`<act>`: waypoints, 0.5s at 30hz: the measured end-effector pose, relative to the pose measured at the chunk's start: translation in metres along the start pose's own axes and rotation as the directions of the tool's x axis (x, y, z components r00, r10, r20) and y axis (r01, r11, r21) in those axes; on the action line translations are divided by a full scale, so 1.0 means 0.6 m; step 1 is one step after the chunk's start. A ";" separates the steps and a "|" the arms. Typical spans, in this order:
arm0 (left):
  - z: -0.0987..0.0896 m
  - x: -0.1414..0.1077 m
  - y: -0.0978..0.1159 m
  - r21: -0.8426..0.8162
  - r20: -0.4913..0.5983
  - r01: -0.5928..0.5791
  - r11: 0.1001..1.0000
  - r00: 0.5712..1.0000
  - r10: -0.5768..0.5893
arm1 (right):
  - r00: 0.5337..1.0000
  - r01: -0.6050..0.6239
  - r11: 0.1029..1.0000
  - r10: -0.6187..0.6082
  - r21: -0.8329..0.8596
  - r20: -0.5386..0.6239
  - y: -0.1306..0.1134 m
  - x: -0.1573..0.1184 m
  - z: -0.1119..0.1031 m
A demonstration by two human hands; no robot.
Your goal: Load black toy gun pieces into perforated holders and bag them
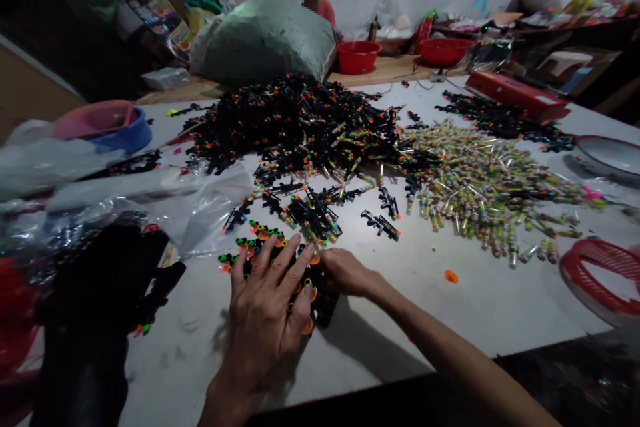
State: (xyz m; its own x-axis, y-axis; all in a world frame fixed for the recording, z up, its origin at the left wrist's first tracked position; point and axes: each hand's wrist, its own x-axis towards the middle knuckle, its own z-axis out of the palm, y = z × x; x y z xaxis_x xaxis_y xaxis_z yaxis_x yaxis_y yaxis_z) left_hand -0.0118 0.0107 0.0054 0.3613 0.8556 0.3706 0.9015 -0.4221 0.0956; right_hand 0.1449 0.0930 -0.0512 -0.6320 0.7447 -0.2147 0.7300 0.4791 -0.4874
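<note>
My left hand [270,300] lies with fingers spread on a cluster of black toy guns with green, yellow and orange tips [260,232]. At the right side of that cluster is my right hand [347,270], its fingers curled; what they hold, if anything, is hidden. Just beyond my hands lie loose black toy guns [313,213], and one more [381,225] rests apart to their right. A large pile of black toy guns [280,120] rises behind. To its right spreads a heap of small clear tubes with colourful contents [475,180].
Clear plastic bags [200,210] and a blue basin [125,133] are on the left. A red basket [600,273], a white bowl [610,155] and a red box [517,95] stand right. Behind a big sack [265,40] is a person [325,10].
</note>
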 end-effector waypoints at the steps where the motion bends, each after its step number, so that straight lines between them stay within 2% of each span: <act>1: 0.000 -0.001 -0.001 0.003 -0.002 -0.002 1.000 1.000 0.002 | 0.999 -0.041 0.999 0.041 -0.021 0.019 0.008 0.011 -0.019; 3: -0.001 -0.002 -0.002 0.006 -0.004 -0.002 1.000 1.000 0.002 | 0.981 -0.191 0.979 0.188 -0.071 -0.046 0.028 0.039 -0.053; 5: -0.001 -0.002 -0.002 0.007 -0.009 0.000 1.000 1.000 0.000 | 0.931 -0.350 0.931 0.333 -0.107 -0.150 0.048 0.067 -0.072; 6: -0.001 -0.003 -0.002 0.007 -0.009 0.000 1.000 1.000 0.000 | 0.914 -0.390 0.914 0.370 -0.113 -0.167 0.056 0.079 -0.075; 9: -0.002 -0.004 -0.001 0.011 -0.003 -0.001 1.000 1.000 0.001 | 0.903 -0.414 0.906 0.399 -0.083 -0.158 0.076 0.086 -0.066; 12: -0.002 -0.005 -0.001 0.001 -0.006 0.000 1.000 1.000 0.000 | 0.892 -0.417 0.908 0.404 -0.027 -0.203 0.091 0.052 -0.049; 13: -0.002 -0.006 0.000 -0.006 -0.008 0.004 1.000 1.000 -0.004 | 0.892 -0.401 0.914 0.403 0.053 -0.204 0.093 0.034 -0.042; 15: -0.003 -0.006 0.000 -0.019 -0.008 0.013 1.000 1.000 -0.013 | 0.909 -0.315 0.876 0.389 0.365 -0.150 0.093 -0.006 -0.024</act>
State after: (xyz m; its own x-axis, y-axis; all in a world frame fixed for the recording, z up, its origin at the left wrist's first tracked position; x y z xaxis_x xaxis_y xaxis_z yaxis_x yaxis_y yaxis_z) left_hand -0.0132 0.0070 0.0055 0.3478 0.8584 0.3770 0.9012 -0.4170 0.1183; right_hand 0.1914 0.1238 -0.0656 -0.2511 0.9329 -0.2581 0.7441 0.0155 -0.6679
